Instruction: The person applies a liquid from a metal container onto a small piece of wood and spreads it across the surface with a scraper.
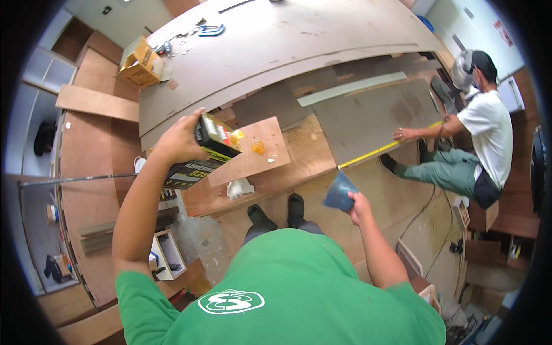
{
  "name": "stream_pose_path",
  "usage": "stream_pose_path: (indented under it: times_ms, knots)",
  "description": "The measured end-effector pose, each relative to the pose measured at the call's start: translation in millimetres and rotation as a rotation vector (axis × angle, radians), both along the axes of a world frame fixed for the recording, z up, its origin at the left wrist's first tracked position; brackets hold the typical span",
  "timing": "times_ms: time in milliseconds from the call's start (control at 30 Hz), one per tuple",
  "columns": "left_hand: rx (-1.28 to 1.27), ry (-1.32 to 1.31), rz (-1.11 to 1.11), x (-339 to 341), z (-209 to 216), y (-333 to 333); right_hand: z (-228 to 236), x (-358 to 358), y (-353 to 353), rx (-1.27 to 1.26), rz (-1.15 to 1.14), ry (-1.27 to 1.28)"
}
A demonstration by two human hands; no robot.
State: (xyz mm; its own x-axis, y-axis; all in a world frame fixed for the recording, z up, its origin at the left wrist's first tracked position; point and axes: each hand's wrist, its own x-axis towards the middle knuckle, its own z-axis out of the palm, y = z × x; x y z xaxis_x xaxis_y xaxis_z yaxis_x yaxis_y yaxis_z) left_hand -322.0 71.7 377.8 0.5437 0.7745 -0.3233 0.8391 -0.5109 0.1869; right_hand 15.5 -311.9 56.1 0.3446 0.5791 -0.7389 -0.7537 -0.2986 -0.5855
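My left hand point(183, 141) is closed round a black and yellow rectangular glue can point(198, 168), tilted over a small plywood board point(270, 131). Yellowish glue shows at the can's spout. An amber blob of glue point(258, 148) lies on that board, apart from the can. In my right hand point(360, 208) is a flat blue spreader point(340, 191), pinched at its lower corner and held near the front edge of the wooden panel point(307, 164). A crumpled white scrap point(240, 187) rests on the panel nearer to me.
To the right a co-worker point(486, 126) sits, with a hand on a yellow tape measure point(368, 156) stretched over a grey-brown sheet point(376, 118). Beyond stands a large worktable point(299, 34) bearing a blue clamp point(211, 30) and a cardboard box point(141, 64). A cord point(415, 215) crosses the floor.
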Motion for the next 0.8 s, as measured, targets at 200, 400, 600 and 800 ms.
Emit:
stream_pose_path:
  times_ms: [200, 400, 600, 800]
  knots:
    - [-0.058, -0.331, 0.042, -56.8, -43.8, 3.9, 69.8, 2.2, 58.8, 0.102, -0.079, 0.235]
    - [-0.051, -0.386, 0.159, -78.6, -59.4, -11.1, 85.2, -5.9, 80.6, 0.144, -0.087, 0.302]
    - [0.000, -0.462, 0.177, -102.6, -74.2, -15.0, 97.7, -18.8, 93.6, 0.200, -0.043, 0.207]
    - [-0.140, -0.694, 0.352, -137.0, -88.1, -23.4, 90.7, -17.4, 92.5, 0.180, 0.003, 0.307]
